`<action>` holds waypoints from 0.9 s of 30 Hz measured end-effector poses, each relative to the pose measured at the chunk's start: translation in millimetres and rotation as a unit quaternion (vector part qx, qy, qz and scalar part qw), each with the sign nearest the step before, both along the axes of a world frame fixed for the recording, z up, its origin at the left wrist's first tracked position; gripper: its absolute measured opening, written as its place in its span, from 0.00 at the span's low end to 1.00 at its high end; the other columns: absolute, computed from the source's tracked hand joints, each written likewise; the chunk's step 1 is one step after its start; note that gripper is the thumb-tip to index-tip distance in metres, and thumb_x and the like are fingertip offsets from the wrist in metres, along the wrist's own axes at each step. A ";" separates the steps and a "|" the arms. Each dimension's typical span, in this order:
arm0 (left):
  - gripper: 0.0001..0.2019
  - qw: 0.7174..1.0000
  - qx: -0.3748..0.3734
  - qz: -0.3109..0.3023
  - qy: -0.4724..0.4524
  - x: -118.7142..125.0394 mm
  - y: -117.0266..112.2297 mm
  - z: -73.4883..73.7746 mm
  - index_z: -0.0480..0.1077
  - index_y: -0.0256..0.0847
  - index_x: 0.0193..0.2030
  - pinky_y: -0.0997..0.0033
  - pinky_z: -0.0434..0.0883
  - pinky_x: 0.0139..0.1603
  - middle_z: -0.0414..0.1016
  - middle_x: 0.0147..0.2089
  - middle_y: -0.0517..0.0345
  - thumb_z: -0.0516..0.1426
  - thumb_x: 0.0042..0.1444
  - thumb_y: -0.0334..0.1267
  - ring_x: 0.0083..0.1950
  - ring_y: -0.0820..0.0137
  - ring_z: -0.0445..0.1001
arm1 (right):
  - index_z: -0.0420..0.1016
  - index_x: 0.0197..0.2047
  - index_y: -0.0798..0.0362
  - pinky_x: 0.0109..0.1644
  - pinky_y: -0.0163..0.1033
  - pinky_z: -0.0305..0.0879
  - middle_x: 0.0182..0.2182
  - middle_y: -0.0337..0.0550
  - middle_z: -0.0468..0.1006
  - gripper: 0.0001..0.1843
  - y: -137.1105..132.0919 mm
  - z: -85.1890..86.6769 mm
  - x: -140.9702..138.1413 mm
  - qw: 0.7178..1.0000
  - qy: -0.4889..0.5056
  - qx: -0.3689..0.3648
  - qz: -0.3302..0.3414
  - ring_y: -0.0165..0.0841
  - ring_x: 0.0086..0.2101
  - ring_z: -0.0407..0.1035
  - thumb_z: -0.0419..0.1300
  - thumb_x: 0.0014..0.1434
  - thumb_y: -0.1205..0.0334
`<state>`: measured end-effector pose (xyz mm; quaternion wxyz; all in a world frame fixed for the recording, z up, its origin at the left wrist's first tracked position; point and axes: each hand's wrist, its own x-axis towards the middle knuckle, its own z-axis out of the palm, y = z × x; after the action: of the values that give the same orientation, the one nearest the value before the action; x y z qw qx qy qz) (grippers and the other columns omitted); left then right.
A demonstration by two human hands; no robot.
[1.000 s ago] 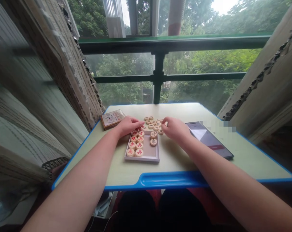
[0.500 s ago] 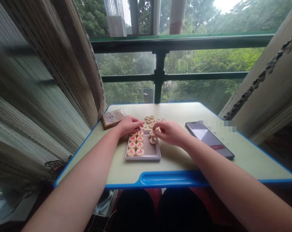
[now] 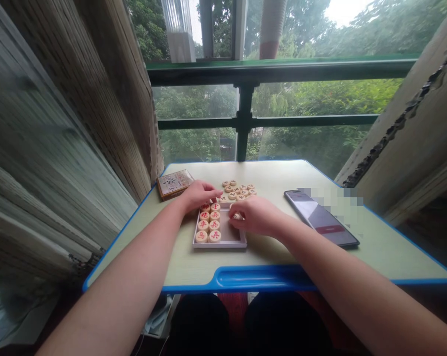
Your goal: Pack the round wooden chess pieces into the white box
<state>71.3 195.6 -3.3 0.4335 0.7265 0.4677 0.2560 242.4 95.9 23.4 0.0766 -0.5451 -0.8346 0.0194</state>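
A shallow white box (image 3: 223,244) lies on the table, holding two columns of round wooden xiangqi pieces with red characters (image 3: 215,236) on its left side. My right hand (image 3: 256,216) reaches into the box's right half, fingers curled down and closed on a black-character xiangqi piece (image 3: 237,216), mostly hidden by them. By the far left corner of the box is my left hand (image 3: 201,194), its fingers stretched out to the right above the rim. Behind the box several loose xiangqi pieces (image 3: 232,196) lie in a cluster, black characters on top.
A flat printed box lid (image 3: 174,183) lies at the table's far left. To the right of my right hand is a large phone (image 3: 321,217). The light table (image 3: 271,254) has a blue edge with a groove (image 3: 264,276) at the front. Curtains and a railed window surround it.
My right hand has moved nearer and lower, from the far right corner into the box's right half. It now covers the black pieces seen there before. My left hand stays almost in place.
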 end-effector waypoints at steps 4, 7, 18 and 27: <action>0.21 1.000 -0.007 -0.001 -0.003 0.8 0.0 0.8 0.73 0.33 0.27 0.77 0.58 0.21 0.72 0.23 0.56 0.60 0.38 0.53 0.22 0.77 0.62 | 0.77 0.32 0.49 0.27 0.32 0.51 0.27 0.41 0.77 0.09 -1.4 0.8 0.2 1.000 0.006 0.003 0.001 0.30 0.25 0.65 0.56 0.50 0.59; 0.22 1.000 0.000 -0.001 -0.002 0.3 -0.1 1.2 0.74 0.33 0.27 0.77 0.57 0.20 0.71 0.22 0.56 0.61 0.38 0.53 0.21 0.78 0.61 | 0.77 0.32 0.49 0.26 0.32 0.50 0.27 0.41 0.77 0.10 -1.4 -0.2 0.6 1.000 0.018 0.012 0.003 0.29 0.25 0.64 0.55 0.51 0.58; 0.22 1.000 -0.003 0.003 -0.019 1.4 1.7 -1.5 0.73 0.33 0.28 0.76 0.57 0.21 0.72 0.24 0.55 0.61 0.36 0.54 0.21 0.78 0.60 | 0.73 0.41 0.49 0.30 0.34 0.55 0.35 0.44 0.77 0.16 18.9 -11.3 19.9 0.986 0.023 0.062 -0.154 0.34 0.33 0.69 0.48 0.57 0.55; 0.20 1.000 -0.007 0.020 -0.012 2.9 1.7 -3.8 0.70 0.34 0.22 0.77 0.55 0.20 0.67 0.19 0.59 0.62 0.35 0.52 0.20 0.77 0.61 | 0.70 0.43 0.47 0.33 0.37 0.59 0.35 0.44 0.77 0.17 26.1 -19.7 21.4 0.985 0.025 0.018 -0.170 0.38 0.35 0.69 0.50 0.54 0.49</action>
<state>74.2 197.3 -7.1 0.4385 0.7110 0.4789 0.2699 263.8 122.0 3.8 0.1095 -0.6771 -0.7277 0.0043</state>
